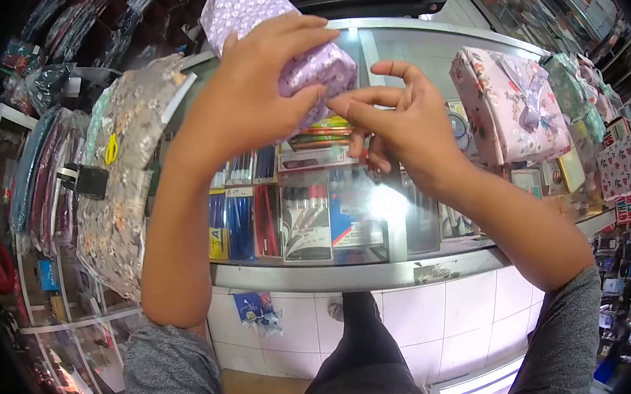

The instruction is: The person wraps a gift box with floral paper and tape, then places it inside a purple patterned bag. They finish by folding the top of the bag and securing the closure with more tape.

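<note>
A package wrapped in lilac paper with small white flowers (252, 8) lies tilted at the far edge of the glass counter (363, 201). My left hand (266, 74) is closed over its near side, with the thumb pressed against the folded end. Beside that end is my right hand (399, 118), its thumb and index finger pinched together close to my left thumb. What the pinch holds, if anything, is too small to make out. The other right fingers are loosely curled.
A pink floral wrapped package with a lilac bow (511, 109) stands at the right, with a green one (572, 87) behind it. On the left lie a floral paper stack (118, 204), yellow scissors (112, 149) and a black tape dispenser (91, 181). Pens show under the glass.
</note>
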Demonstrator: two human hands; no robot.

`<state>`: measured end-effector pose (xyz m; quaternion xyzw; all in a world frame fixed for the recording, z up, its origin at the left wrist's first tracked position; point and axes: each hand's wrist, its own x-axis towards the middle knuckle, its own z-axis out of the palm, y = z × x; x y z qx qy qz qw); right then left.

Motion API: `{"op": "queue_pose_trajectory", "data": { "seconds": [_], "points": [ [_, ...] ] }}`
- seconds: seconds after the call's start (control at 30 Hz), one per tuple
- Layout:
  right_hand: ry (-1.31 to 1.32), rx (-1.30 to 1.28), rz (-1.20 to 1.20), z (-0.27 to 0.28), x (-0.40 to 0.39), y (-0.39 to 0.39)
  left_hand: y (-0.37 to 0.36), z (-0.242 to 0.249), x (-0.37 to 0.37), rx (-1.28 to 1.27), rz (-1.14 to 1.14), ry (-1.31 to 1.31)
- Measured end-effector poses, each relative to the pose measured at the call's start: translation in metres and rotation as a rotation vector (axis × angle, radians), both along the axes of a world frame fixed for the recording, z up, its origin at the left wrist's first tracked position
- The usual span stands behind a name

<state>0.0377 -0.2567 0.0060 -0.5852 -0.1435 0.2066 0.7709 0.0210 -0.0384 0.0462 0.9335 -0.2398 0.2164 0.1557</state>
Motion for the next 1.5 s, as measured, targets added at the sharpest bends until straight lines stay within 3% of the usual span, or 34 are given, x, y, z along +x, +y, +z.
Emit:
{"op": "queue_pose_trajectory", "data": {
  "seconds": [0.23, 1.5],
  "points": [
    [0.025, -0.012, -0.055, -0.001, -0.001, 0.008, 0.004, 0.0, 0.002, 0.017, -0.063, -0.058],
    [0.06, -0.011, -0.122, -0.007, -0.001, 0.019, -0.004, 0.005, -0.007, 0.012, 0.04, 0.076]
  ]
}}
